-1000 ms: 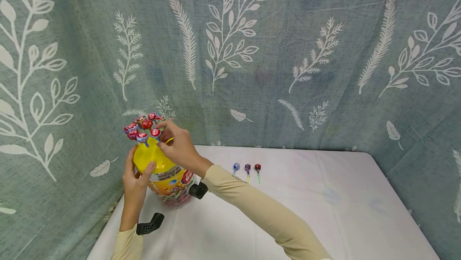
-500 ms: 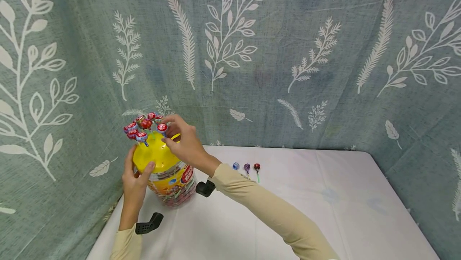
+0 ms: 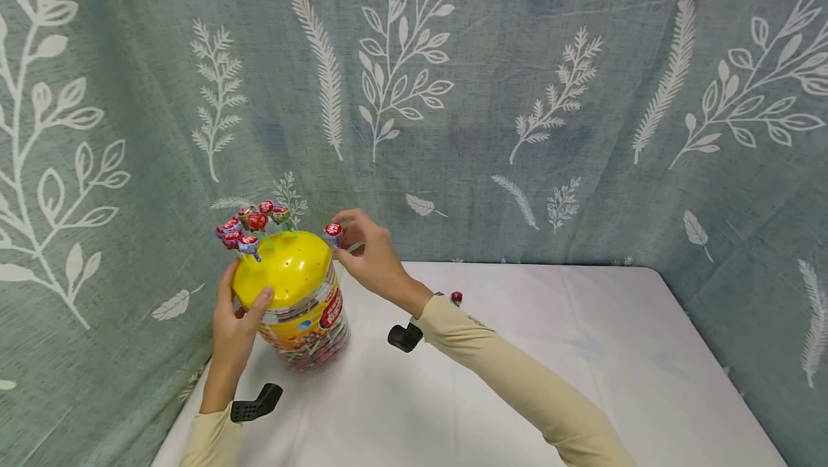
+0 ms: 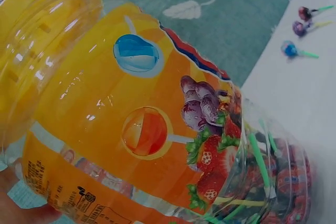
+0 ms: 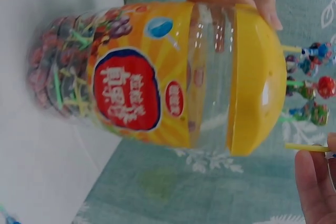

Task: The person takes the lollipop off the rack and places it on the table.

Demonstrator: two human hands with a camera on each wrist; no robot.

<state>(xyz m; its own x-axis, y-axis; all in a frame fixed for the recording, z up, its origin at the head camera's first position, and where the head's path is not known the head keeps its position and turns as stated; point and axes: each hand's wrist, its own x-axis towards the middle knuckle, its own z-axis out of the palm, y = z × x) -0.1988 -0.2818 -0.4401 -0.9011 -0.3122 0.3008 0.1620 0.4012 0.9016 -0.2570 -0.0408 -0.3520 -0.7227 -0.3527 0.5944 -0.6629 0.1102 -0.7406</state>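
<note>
Lollipop (image 3: 333,230), right fingers (image 3: 354,218) pinching it — shifted rightward, beside yellow lid (image 3: 284,269)

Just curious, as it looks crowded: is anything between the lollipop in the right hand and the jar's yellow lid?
Nothing visible. The right hand holds the lollipop beside the yellow lid, and the right wrist view shows an open gap there. The lollipops on the lid cluster along its left and back.

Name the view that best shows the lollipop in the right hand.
Head view, because the lollipop shows its wrapped top in the right hand. The right wrist view shows mainly its yellow stick, the top mostly cut off; the left wrist view shows none of it.
</note>
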